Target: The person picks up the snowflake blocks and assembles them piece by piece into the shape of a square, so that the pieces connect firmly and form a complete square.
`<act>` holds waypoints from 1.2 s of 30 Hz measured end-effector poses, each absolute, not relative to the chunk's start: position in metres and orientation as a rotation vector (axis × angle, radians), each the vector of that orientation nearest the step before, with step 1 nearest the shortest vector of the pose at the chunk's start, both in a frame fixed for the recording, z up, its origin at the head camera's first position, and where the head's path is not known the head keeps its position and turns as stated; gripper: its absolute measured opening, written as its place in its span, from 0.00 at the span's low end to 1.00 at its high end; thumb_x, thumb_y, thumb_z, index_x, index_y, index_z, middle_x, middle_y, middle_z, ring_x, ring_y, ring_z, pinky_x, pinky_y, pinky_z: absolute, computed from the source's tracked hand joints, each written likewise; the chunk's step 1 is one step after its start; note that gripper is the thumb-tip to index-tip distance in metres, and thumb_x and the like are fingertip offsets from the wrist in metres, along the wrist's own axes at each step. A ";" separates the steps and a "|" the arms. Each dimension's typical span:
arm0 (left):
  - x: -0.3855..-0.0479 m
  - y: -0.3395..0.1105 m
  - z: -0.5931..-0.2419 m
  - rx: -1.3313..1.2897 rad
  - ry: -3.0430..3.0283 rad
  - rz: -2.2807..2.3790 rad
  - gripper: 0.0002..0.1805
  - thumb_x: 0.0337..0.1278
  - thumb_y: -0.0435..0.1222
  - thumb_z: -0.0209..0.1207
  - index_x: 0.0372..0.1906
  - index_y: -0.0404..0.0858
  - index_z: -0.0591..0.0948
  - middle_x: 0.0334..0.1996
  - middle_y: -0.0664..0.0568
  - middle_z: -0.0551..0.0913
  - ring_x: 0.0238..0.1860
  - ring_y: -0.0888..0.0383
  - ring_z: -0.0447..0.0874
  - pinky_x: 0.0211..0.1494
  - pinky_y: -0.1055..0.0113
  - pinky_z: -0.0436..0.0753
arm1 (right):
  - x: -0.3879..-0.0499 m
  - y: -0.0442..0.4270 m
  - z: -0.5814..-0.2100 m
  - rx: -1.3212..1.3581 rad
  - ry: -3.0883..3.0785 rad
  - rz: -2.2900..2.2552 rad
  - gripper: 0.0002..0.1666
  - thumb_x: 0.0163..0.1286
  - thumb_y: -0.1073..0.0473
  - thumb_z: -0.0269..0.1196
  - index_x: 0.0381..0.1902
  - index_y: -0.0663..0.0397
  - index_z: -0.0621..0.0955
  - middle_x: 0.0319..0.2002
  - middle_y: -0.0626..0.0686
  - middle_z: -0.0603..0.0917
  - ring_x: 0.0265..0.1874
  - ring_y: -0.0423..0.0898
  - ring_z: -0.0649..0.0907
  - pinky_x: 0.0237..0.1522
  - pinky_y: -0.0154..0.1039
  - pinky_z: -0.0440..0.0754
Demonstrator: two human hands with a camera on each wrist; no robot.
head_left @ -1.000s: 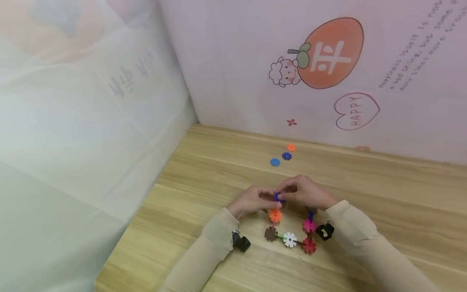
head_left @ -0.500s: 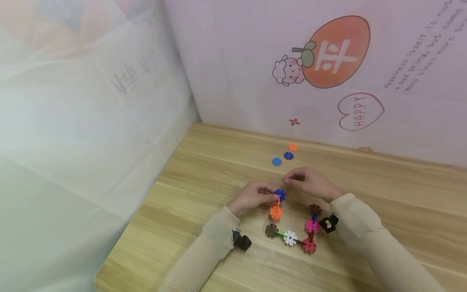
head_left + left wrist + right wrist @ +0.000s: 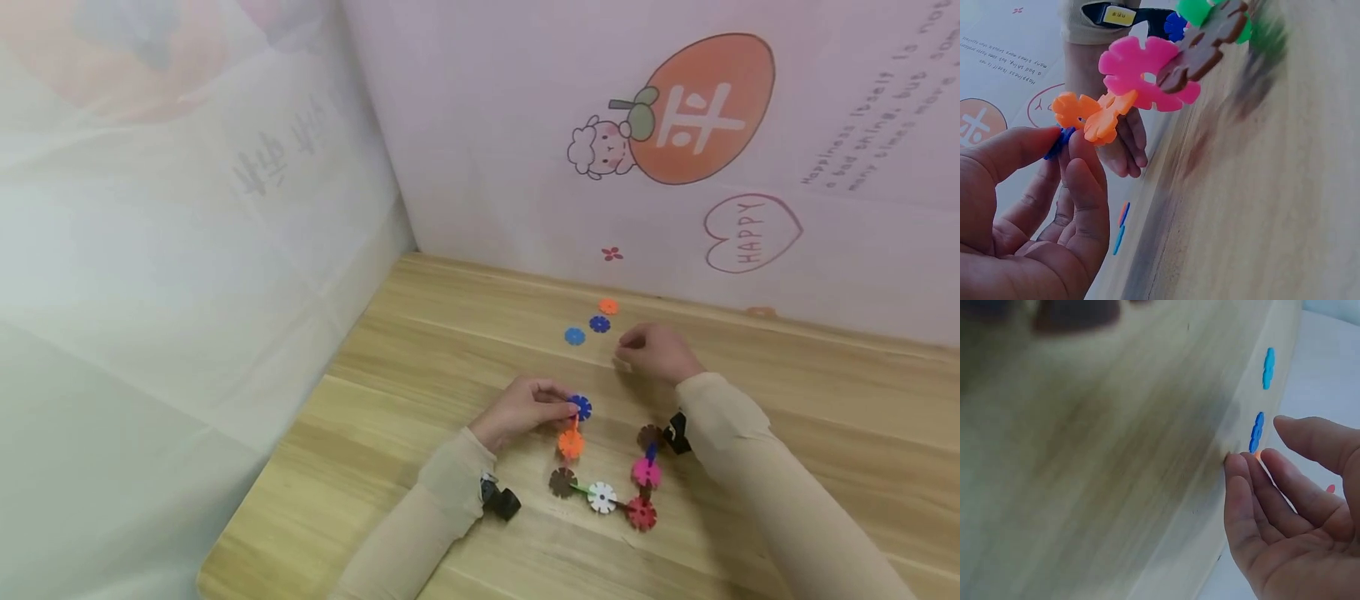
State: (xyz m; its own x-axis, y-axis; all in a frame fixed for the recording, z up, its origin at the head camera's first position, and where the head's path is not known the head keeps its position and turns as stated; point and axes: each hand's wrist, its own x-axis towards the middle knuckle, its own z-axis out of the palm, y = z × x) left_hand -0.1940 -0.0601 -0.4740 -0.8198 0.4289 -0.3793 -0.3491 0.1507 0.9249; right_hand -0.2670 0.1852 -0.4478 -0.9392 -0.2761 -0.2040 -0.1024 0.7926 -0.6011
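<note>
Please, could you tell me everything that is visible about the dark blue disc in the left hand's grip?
The dark blue disc looks like thin plastic, round with a notched, flower-like edge. The left grip pinches it, hiding part; in the left wrist view it shows nearly edge-on. It appears joined to an orange piece, at one end of the coloured chain.

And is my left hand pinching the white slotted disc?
No, in the head view your left hand pinches a dark blue slotted disc, while the white slotted disc sits apart from that hand.
</note>
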 end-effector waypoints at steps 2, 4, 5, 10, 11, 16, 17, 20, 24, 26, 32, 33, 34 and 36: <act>-0.194 -0.060 -0.474 0.075 1.858 1.732 0.11 0.59 0.32 0.65 0.47 0.38 0.85 0.36 0.47 0.89 0.33 0.59 0.88 0.40 0.63 0.88 | -0.271 0.184 -0.449 -0.284 2.701 -0.883 0.23 0.71 0.56 0.61 0.55 0.71 0.78 0.53 0.70 0.81 0.53 0.65 0.80 0.58 0.60 0.78; -0.195 -0.060 -0.474 0.077 1.863 1.731 0.11 0.59 0.32 0.65 0.47 0.37 0.85 0.36 0.47 0.89 0.33 0.59 0.88 0.40 0.64 0.88 | -0.274 0.183 -0.449 -0.269 2.698 -0.881 0.24 0.70 0.56 0.61 0.56 0.70 0.77 0.54 0.70 0.81 0.54 0.65 0.79 0.58 0.60 0.78; -0.195 -0.060 -0.474 0.082 1.867 1.731 0.11 0.59 0.31 0.65 0.47 0.36 0.85 0.36 0.47 0.89 0.33 0.59 0.89 0.41 0.64 0.88 | -0.276 0.182 -0.449 -0.254 2.696 -0.881 0.24 0.70 0.56 0.61 0.56 0.70 0.77 0.54 0.70 0.80 0.54 0.65 0.79 0.59 0.60 0.77; -0.195 -0.059 -0.473 0.106 1.894 1.721 0.11 0.59 0.32 0.66 0.46 0.36 0.85 0.36 0.48 0.89 0.36 0.58 0.89 0.43 0.66 0.88 | -0.285 0.180 -0.451 -0.193 2.693 -0.894 0.25 0.70 0.56 0.61 0.58 0.69 0.76 0.57 0.71 0.78 0.57 0.66 0.77 0.61 0.60 0.76; -0.195 -0.059 -0.473 0.116 1.901 1.718 0.11 0.59 0.32 0.66 0.46 0.35 0.85 0.36 0.48 0.89 0.36 0.59 0.88 0.43 0.67 0.87 | -0.287 0.180 -0.451 -0.186 2.695 -0.898 0.25 0.70 0.57 0.61 0.59 0.69 0.75 0.57 0.71 0.78 0.57 0.66 0.77 0.61 0.60 0.75; -0.195 -0.058 -0.470 0.132 1.916 1.700 0.11 0.59 0.32 0.66 0.46 0.35 0.85 0.36 0.49 0.89 0.36 0.59 0.88 0.44 0.67 0.87 | -0.294 0.174 -0.450 -0.202 2.742 -0.868 0.27 0.69 0.54 0.64 0.57 0.70 0.76 0.55 0.71 0.80 0.54 0.66 0.79 0.58 0.61 0.77; -0.196 -0.057 -0.470 0.133 1.917 1.698 0.11 0.59 0.32 0.66 0.46 0.35 0.85 0.36 0.49 0.89 0.36 0.59 0.88 0.44 0.67 0.87 | -0.296 0.172 -0.450 -0.202 2.753 -0.860 0.27 0.68 0.53 0.64 0.56 0.70 0.77 0.54 0.71 0.80 0.53 0.66 0.79 0.57 0.61 0.77; -0.196 -0.057 -0.469 0.133 1.928 1.690 0.11 0.59 0.33 0.66 0.46 0.36 0.85 0.36 0.50 0.89 0.36 0.60 0.88 0.44 0.68 0.87 | -0.300 0.167 -0.448 -0.191 2.781 -0.836 0.28 0.68 0.52 0.64 0.55 0.71 0.78 0.53 0.71 0.81 0.52 0.67 0.80 0.56 0.61 0.78; -0.197 -0.058 -0.469 0.133 1.947 1.681 0.10 0.58 0.33 0.67 0.44 0.36 0.85 0.36 0.50 0.89 0.36 0.61 0.87 0.44 0.69 0.86 | -0.306 0.161 -0.448 -0.185 2.824 -0.817 0.26 0.67 0.52 0.66 0.50 0.72 0.80 0.48 0.71 0.83 0.47 0.66 0.81 0.51 0.59 0.80; -0.197 -0.058 -0.471 0.122 1.950 1.683 0.09 0.58 0.33 0.67 0.44 0.36 0.85 0.35 0.51 0.89 0.36 0.61 0.87 0.43 0.69 0.85 | -0.311 0.158 -0.449 -0.182 2.845 -0.810 0.23 0.66 0.52 0.67 0.41 0.72 0.82 0.38 0.68 0.85 0.37 0.61 0.83 0.42 0.53 0.83; -0.196 -0.061 -0.475 0.110 1.933 1.700 0.09 0.58 0.32 0.66 0.43 0.35 0.86 0.35 0.51 0.89 0.35 0.62 0.87 0.43 0.70 0.86 | -0.320 0.150 -0.458 -0.146 2.885 -0.772 0.19 0.64 0.53 0.69 0.27 0.66 0.83 0.25 0.59 0.84 0.23 0.50 0.78 0.28 0.42 0.78; -0.196 -0.061 -0.475 0.114 1.935 1.701 0.09 0.58 0.32 0.66 0.44 0.35 0.86 0.35 0.50 0.89 0.35 0.62 0.87 0.43 0.70 0.86 | -0.321 0.149 -0.459 -0.143 2.895 -0.765 0.17 0.63 0.54 0.69 0.30 0.67 0.84 0.29 0.62 0.86 0.26 0.52 0.80 0.31 0.44 0.80; -0.196 -0.062 -0.475 0.117 1.937 1.703 0.09 0.58 0.32 0.66 0.44 0.35 0.85 0.35 0.50 0.89 0.35 0.62 0.87 0.43 0.70 0.86 | -0.322 0.147 -0.460 -0.143 2.903 -0.757 0.17 0.64 0.56 0.69 0.33 0.68 0.84 0.33 0.64 0.86 0.29 0.54 0.82 0.34 0.47 0.81; -0.196 -0.063 -0.476 0.112 1.938 1.707 0.09 0.58 0.32 0.66 0.44 0.35 0.86 0.35 0.50 0.89 0.35 0.62 0.87 0.43 0.70 0.86 | -0.324 0.145 -0.461 -0.145 2.896 -0.762 0.17 0.64 0.58 0.68 0.39 0.71 0.84 0.40 0.68 0.86 0.35 0.58 0.84 0.41 0.52 0.83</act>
State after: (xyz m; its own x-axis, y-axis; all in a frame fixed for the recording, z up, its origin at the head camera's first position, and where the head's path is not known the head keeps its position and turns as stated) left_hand -0.1962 -0.0627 -0.4756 -0.8454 0.4093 -0.3431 -0.2888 0.1901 0.9383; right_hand -0.3242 0.1454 -0.4612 -0.9851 -0.1294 -0.1133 -0.0569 0.8668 -0.4955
